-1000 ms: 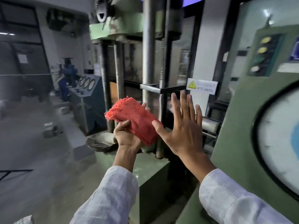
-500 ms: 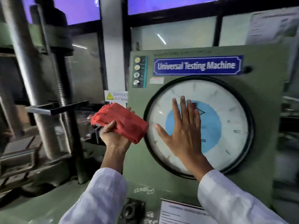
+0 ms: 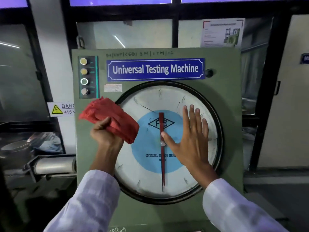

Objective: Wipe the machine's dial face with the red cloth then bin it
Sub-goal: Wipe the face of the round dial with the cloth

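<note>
Here, red cloth (image 3: 109, 118) bunched in left hand (image 3: 104, 133), beside dial face (image 3: 147, 164)

One red cloth (image 3: 109, 120), one dial face (image 3: 167, 141), four buttons (image 3: 84, 76), two hands.

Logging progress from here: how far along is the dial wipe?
Done: cloth fetched; the left hand grips the red cloth bunched at the dial face left edge. In hand: the right hand lies open over the glass. Left: the wiping itself, then binning; no bin shows.
</note>
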`<state>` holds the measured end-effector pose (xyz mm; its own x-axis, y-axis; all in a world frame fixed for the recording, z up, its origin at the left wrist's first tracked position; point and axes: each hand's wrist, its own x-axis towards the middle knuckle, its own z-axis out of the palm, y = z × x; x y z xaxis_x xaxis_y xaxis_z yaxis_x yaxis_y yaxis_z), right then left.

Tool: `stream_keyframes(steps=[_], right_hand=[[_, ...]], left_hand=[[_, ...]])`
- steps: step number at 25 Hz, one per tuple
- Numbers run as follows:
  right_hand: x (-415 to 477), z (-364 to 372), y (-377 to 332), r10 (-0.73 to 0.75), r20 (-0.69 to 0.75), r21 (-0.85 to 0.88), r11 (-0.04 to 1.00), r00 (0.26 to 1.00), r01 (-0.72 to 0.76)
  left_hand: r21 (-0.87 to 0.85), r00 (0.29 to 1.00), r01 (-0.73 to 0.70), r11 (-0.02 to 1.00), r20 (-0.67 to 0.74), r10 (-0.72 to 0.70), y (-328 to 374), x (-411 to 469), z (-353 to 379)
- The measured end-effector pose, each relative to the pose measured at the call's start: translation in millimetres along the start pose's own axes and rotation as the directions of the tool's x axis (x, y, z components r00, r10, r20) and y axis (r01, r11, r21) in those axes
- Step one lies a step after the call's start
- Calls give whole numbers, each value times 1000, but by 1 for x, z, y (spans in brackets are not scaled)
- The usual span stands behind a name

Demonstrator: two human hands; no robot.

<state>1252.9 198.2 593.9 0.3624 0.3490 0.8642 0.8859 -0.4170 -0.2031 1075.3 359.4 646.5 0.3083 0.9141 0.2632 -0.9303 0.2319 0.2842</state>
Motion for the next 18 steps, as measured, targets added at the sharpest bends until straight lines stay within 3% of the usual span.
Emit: stream_keyframes(steps=[2, 4, 6, 7, 9, 10, 11, 14, 18], right_hand=[[-2, 16, 13, 43, -24, -9, 999, 999, -43], [-3, 34, 29, 69, -19, -31, 997, 997, -69], [-2, 48, 44, 93, -8, -37, 995, 996, -94], [-1, 55, 53, 110, -12, -37, 993, 994, -110], [-4, 69, 70, 143, -29, -37, 989, 989, -144], [-8, 76, 78, 161, -42, -37, 986, 986, -163], [-11, 84, 87, 181, -56, -40, 982, 982, -183], [-21, 110, 112, 225, -66, -51, 972, 972, -229], [-28, 137, 132, 247, -39, -65, 966, 968, -249]], left_hand=[[85, 986, -161, 983, -28, 163, -10, 18, 17], [303, 930, -343, 889, -23, 367, -22, 38, 35], [488, 831, -543, 684, 198, 519, -38, 54, 46], [605, 766, -627, 490, 363, 531, -50, 65, 44], [758, 678, -652, -22, 596, 430, -73, 77, 31], [764, 687, -609, -215, 643, 340, -83, 77, 25], [746, 707, -573, -339, 660, 256, -93, 81, 14], [628, 687, -543, -558, 714, 135, -110, 96, -10], [588, 626, -514, -625, 755, 194, -117, 109, -15]])
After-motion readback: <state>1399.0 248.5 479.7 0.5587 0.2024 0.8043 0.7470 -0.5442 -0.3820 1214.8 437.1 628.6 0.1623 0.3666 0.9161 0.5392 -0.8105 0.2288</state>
